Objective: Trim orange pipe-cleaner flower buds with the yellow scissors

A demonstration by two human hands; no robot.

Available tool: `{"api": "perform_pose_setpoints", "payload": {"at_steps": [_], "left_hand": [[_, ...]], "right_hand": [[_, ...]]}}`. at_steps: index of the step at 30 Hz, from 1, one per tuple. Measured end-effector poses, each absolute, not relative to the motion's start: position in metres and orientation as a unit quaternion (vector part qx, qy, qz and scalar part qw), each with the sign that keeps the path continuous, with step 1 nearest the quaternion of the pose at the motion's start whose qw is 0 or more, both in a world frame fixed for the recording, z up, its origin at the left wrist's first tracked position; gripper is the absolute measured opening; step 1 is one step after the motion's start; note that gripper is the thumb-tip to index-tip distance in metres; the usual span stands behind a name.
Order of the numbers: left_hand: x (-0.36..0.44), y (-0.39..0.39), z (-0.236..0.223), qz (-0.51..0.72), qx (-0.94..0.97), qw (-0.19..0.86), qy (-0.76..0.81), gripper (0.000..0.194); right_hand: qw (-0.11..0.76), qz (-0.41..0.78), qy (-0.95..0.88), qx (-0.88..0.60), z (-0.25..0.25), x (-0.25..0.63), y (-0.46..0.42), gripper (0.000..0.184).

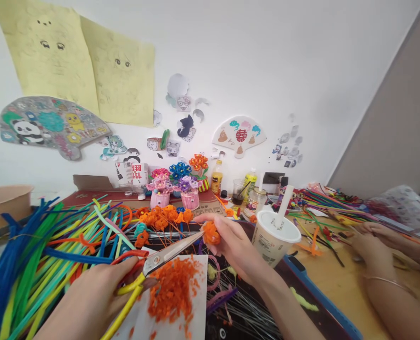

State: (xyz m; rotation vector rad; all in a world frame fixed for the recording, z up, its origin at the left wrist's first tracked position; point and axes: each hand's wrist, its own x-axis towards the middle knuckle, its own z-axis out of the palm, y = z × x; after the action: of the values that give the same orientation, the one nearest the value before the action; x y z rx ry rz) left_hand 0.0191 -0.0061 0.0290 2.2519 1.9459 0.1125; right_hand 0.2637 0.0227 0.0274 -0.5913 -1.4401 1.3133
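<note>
My left hand (pixel 96 293) grips the yellow and red handles of a pair of scissors (pixel 167 255). Their blades point up and right to a small orange fuzzy flower (pixel 210 233). My right hand (pixel 231 241) pinches that flower between its fingertips. Below the blades lies a white paper sheet (pixel 199 316) bearing a heap of orange fuzz clippings (pixel 172 290). Behind the flower sit several finished orange flowers (pixel 163 218).
A big fan of coloured pipe cleaners (pixel 36 250) lies at left. A lidded paper cup with a straw (pixel 275 236) stands right of my hand. Another person's hands (pixel 369 236) work at right among more pipe cleaners. Flower pots (pixel 190 191), bottles and thin wires (pixel 245 307) crowd the table.
</note>
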Motion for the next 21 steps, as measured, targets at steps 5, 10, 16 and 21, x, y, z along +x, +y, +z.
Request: {"api": "perform_pose_setpoints", "payload": {"at_steps": [5,10,16,21], "left_hand": [[0.017,-0.004,0.027,0.037,0.744,0.092,0.660,0.058],[0.017,-0.006,0.024,0.082,0.739,0.105,0.660,0.050],[0.009,-0.005,0.016,0.159,0.726,0.056,0.666,0.036],[0.006,-0.006,0.017,0.171,0.743,-0.029,0.647,0.032]], "right_hand": [[0.492,0.553,-0.625,-0.247,0.029,0.268,0.024,0.033],[0.501,0.552,-0.612,-0.266,0.032,0.267,0.025,0.036],[0.525,0.580,-0.566,-0.260,0.031,0.265,0.026,0.027],[0.522,0.562,-0.568,-0.298,0.030,0.265,0.026,0.027]]}}
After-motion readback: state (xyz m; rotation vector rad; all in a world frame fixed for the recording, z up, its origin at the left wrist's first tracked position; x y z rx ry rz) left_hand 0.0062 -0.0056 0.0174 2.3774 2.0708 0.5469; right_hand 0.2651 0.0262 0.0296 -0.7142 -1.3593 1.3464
